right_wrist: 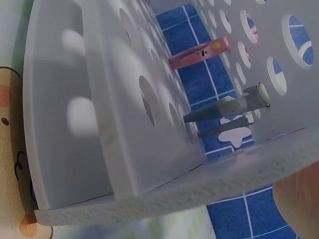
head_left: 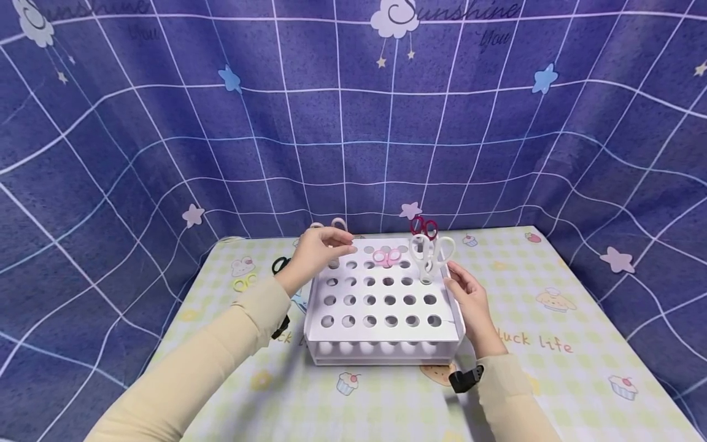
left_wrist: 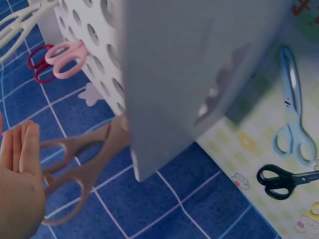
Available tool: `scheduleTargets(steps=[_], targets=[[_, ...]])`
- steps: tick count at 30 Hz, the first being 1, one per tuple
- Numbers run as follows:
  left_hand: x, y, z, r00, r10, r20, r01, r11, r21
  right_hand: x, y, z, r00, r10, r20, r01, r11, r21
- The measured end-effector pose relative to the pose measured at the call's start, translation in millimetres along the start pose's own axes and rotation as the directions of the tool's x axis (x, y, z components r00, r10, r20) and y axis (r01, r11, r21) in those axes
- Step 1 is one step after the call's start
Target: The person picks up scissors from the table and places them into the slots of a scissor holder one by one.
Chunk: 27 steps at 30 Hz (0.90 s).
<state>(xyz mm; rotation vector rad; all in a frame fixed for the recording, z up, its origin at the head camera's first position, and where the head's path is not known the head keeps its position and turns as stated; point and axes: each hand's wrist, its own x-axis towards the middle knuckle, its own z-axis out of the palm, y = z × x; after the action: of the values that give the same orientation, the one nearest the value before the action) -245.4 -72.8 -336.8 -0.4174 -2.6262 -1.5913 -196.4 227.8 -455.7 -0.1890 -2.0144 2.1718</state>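
A white test-tube-style rack (head_left: pixel 381 333) with rows of round holes stands on the table. At its far left corner my left hand (head_left: pixel 317 255) hovers with fairly straight fingers, right beside the handles of beige scissors (left_wrist: pixel 87 164) standing in a hole. My right hand (head_left: pixel 469 301) holds the rack's right side, thumb near the top edge. White scissors (head_left: pixel 431 253) stand upright at the right, pink scissors (head_left: pixel 386 256) and dark red scissors (head_left: pixel 423 228) in the back rows. In the right wrist view, blades (right_wrist: pixel 227 108) hang below the perforated top.
On the table left of the rack lie light blue scissors (left_wrist: pixel 291 107), black scissors (left_wrist: pixel 279 181) and yellow scissors (head_left: pixel 244 282). A checked cloth (head_left: pixel 552 368) with cartoon prints covers the table. A blue grid curtain (head_left: pixel 353 123) hangs behind and at the sides.
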Motion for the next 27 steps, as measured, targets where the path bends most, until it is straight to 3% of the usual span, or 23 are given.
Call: scheduleTargets(steps=[7, 18, 27], targets=[[-0.7, -15.7, -12.9, 0.999, 0.015, -0.035, -0.013, 0.999, 0.05, -0.2, 0, 0, 1.0, -0.013, 0.014, 0.013, 1.0, 0.005], [-14.5, -32.3, -48.0, 0.998, 0.013, -0.057, -0.011, 1.0, 0.027, -1.8, -2, 1, 1.0, 0.008, 0.01, -0.008, 1.0, -0.008], [-14.4, -53.3, -67.2, 0.996, 0.011, -0.089, -0.006, 0.999, 0.047, -2.8, -3, 2, 1.0, -0.002, 0.004, 0.002, 1.0, -0.013]])
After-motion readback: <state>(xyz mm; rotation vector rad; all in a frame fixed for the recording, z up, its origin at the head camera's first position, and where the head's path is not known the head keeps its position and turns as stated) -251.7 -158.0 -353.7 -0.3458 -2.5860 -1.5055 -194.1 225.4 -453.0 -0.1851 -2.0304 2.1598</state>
